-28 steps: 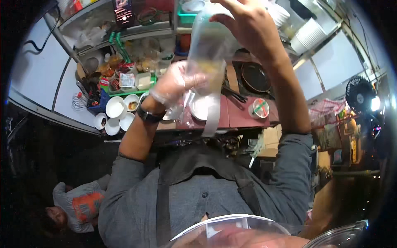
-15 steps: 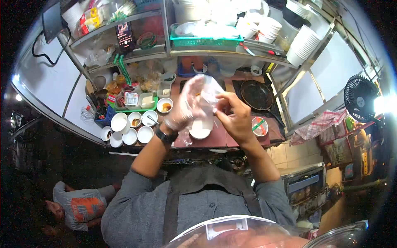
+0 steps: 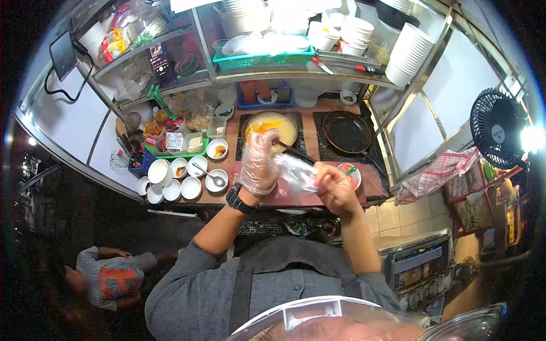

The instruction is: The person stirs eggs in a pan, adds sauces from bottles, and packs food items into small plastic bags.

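My left hand (image 3: 259, 167) wears a thin clear plastic glove and a black watch at the wrist. Its fingers are curled, partly hidden by the shiny film. Between my hands stretches a crumpled clear plastic glove (image 3: 297, 175), one end at my left hand. The other end is pinched in the bare fingers of my right hand (image 3: 338, 188). Just beyond my left hand, a frying pan (image 3: 291, 120) holds a pale yellow mixture (image 3: 272, 126) with orange streaks. Its black handle (image 3: 298, 152) runs toward me behind the film.
An empty dark pan (image 3: 346, 132) sits on the right burner. Several white bowls (image 3: 191, 187) crowd the left, one with a spoon (image 3: 215, 179). Behind them is a green tray (image 3: 196, 152). A fan (image 3: 498, 129) stands at right, shelves above. A person (image 3: 111, 277) is at lower left.
My hands have come lower and nearer to me, the right one drawn farther from the left. The plastic is now stretched between them, and the filled pan is uncovered.
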A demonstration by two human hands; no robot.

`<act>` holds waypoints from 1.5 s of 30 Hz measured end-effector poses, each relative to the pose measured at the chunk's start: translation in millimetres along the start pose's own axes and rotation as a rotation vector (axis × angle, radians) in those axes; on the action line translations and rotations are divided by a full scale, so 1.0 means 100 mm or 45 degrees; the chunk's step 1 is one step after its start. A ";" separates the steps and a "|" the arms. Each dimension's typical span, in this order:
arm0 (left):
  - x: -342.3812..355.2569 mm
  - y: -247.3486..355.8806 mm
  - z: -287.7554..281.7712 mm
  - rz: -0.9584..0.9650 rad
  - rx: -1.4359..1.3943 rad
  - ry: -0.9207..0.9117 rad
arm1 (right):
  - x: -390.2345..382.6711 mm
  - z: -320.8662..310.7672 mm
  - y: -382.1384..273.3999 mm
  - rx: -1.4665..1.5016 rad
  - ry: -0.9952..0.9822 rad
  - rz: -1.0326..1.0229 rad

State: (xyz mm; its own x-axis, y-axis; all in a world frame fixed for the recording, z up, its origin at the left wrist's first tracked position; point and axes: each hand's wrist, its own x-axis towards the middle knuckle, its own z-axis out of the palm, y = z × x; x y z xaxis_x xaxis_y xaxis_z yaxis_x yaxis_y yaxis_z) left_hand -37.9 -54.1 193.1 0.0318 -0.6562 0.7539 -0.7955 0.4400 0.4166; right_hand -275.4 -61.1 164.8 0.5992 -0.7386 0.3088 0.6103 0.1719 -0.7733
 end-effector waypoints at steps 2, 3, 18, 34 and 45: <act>0.07 0.09 0.02 0.234 0.143 0.092 | -0.07 0.06 -0.14 -0.115 0.178 0.041; -0.02 0.12 0.07 0.100 -0.149 -0.085 | -0.06 0.12 -0.15 -0.985 0.411 -0.117; -0.47 0.25 0.76 -1.184 -2.370 -0.694 | -0.58 -0.46 0.23 -1.919 0.795 0.018; -0.64 0.48 1.11 0.071 -0.379 -0.775 | -0.92 -0.59 0.15 -1.408 0.750 0.354; -0.94 0.32 1.23 0.000 -0.262 -0.670 | -0.95 -0.61 0.47 -1.865 0.888 0.323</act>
State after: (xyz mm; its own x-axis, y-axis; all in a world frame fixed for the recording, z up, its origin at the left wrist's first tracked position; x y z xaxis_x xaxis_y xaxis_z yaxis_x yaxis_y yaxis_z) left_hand -140.9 -53.8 73.4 -0.3161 -0.8504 0.4205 -0.6596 0.5156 0.5469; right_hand -335.2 -22.4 65.1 0.0186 -0.9927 0.1194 -0.6856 -0.0996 -0.7211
